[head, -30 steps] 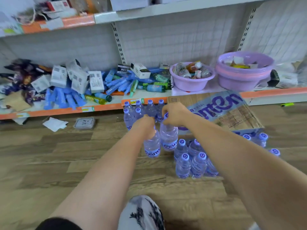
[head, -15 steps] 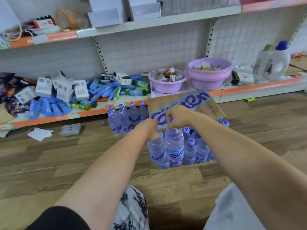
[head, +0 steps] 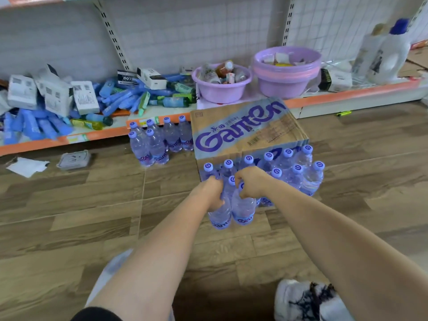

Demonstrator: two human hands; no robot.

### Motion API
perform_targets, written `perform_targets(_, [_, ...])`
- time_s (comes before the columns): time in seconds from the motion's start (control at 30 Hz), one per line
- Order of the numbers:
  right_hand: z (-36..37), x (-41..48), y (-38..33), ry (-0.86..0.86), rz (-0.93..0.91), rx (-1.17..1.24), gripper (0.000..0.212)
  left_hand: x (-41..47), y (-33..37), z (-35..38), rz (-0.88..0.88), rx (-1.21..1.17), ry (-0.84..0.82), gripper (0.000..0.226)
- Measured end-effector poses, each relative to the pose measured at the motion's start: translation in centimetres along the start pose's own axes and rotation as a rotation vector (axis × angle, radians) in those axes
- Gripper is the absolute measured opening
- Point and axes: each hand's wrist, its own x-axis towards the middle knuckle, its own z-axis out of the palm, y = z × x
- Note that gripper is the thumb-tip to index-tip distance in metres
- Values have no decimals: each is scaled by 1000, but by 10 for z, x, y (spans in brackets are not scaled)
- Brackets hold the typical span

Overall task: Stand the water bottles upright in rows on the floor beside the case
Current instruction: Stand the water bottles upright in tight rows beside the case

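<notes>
Head view looks down my two bare arms to the wooden floor. My left hand is curled round the neck of the first water bottle, and my right hand grips the top of the second water bottle just beside it. Both bottles are upright below my fists and touch each other. They are at the near edge of the standing bottles lined in rows against the front of the Ganten case. I cannot tell whether their bases touch the floor. Another cluster of bottles stands at the case's left side, by the shelf edge.
</notes>
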Motion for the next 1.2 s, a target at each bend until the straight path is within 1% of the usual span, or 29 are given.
perform_targets(0.2, [38, 21, 16, 35, 21, 36, 31, 17, -9, 31, -38, -19, 46, 19])
perform_targets(0.5, [54, 43, 19, -3, 22, 47, 29, 33, -17, 64, -66, 11, -12, 37])
perform_targets(0.63, [59, 43, 20, -15, 23, 35, 32, 38, -19, 65, -73, -36, 5, 32])
perform_targets(0.77, [64, 44, 20, -31, 46, 18, 30, 40, -20, 65, -74, -52, -4, 29])
perform_targets(1.03, [71, 48, 16, -56, 54, -20, 30, 34, -25, 65, -85, -87, -22, 33])
perform_targets(1.2, [75, 46, 13, -90, 82, -67, 35, 28, -22, 67, -95, -72, -50, 41])
